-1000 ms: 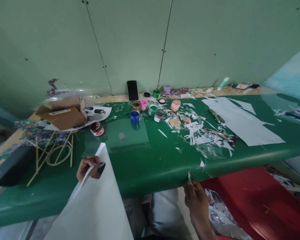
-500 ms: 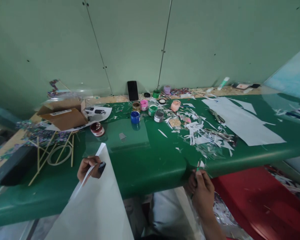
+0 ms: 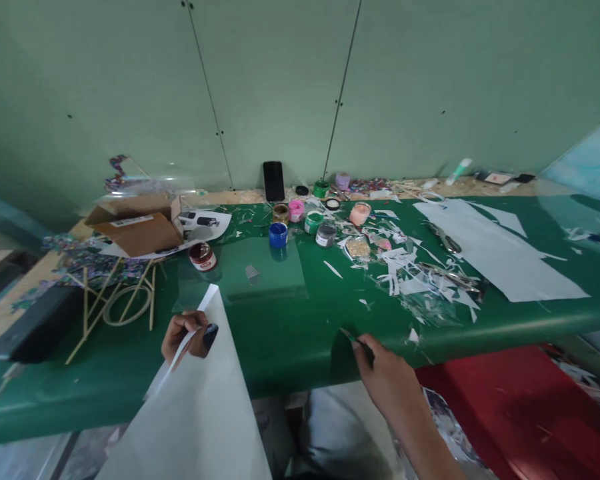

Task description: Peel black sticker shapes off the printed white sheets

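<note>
A single camera, worn on the person's head, gives the view. It sits above and slightly behind the front edge of the green-covered worktop (image 3: 290, 340), facing forward and down across it to the back edge and the green wall panels (image 3: 270, 87), whose seams draw together downward. The field is wide: the worktop runs out of frame at both sides, its front edge climbing toward the right. The left hand (image 3: 183, 340) and right hand (image 3: 390, 373) show from above, at close range near that front edge; the white paper sheet (image 3: 195, 413) comes nearer, cut off by the frame's bottom
</note>
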Tool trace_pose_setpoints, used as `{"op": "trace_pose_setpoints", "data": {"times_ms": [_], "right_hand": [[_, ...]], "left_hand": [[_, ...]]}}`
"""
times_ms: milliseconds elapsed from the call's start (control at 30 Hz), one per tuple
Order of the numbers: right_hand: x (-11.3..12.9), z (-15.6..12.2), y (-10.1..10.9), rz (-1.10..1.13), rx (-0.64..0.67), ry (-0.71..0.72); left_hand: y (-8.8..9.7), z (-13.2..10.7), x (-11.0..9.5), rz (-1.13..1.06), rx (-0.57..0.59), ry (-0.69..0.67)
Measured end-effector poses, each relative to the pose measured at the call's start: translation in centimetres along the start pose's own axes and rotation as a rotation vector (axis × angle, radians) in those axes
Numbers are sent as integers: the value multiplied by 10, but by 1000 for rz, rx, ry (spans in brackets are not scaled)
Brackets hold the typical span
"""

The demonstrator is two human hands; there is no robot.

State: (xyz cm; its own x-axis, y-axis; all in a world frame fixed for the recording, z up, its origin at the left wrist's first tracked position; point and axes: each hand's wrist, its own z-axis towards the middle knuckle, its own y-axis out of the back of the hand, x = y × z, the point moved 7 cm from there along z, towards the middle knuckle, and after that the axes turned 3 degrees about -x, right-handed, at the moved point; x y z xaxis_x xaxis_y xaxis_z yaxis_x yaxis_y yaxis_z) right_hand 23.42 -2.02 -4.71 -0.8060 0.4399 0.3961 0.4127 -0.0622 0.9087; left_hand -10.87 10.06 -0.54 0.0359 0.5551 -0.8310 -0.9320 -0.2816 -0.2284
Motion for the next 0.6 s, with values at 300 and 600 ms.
{"op": "trace_pose_setpoints", "data": {"times_ms": [300,600], "right_hand": [[9,2,2,-159,82,-19],[10,22,8,-54,219,-9]], "left_hand": [[-6,-2,-4,-34,12,28],[-9,-5,-9,4,-25,51]]}}
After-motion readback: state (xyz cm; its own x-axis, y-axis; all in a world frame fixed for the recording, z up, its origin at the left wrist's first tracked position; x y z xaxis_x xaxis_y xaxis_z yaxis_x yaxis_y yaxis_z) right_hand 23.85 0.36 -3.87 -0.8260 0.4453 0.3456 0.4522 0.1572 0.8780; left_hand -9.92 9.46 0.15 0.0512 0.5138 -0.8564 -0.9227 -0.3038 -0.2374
